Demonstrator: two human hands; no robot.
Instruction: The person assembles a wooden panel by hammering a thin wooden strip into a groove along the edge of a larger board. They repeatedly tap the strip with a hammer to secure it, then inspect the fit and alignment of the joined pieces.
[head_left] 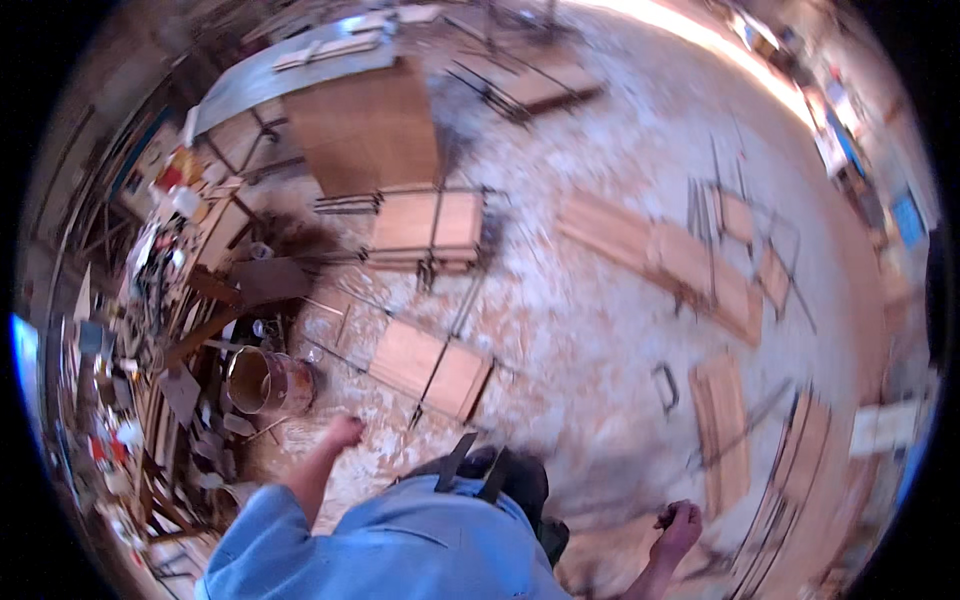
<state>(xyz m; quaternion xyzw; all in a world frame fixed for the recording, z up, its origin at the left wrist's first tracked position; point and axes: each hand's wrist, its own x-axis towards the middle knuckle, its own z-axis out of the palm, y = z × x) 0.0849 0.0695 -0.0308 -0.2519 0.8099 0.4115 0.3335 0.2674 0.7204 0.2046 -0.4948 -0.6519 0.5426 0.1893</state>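
My left hand (346, 432) hangs in front of me to the left, near a round bucket (268, 384). Its fingers are smeared, and I cannot see whether they hold anything. Low on the right, my right hand (681, 524) has curled fingers, with something small and dark at them that I cannot make out. Ahead of my body, a wooden panel (425, 366) lies on the floor with thin dark metal bars across it. Farther off, a stack of wooden panels (428, 220) has similar bars around it.
A cluttered workbench (190, 270) runs along the left. At the far left stands a table with a pale top (300, 68). Long wooden boards (660, 255) lie on the floor to the right, and another panel (722, 430) lies nearer. A dark metal handle-shaped piece (666, 388) lies beside it.
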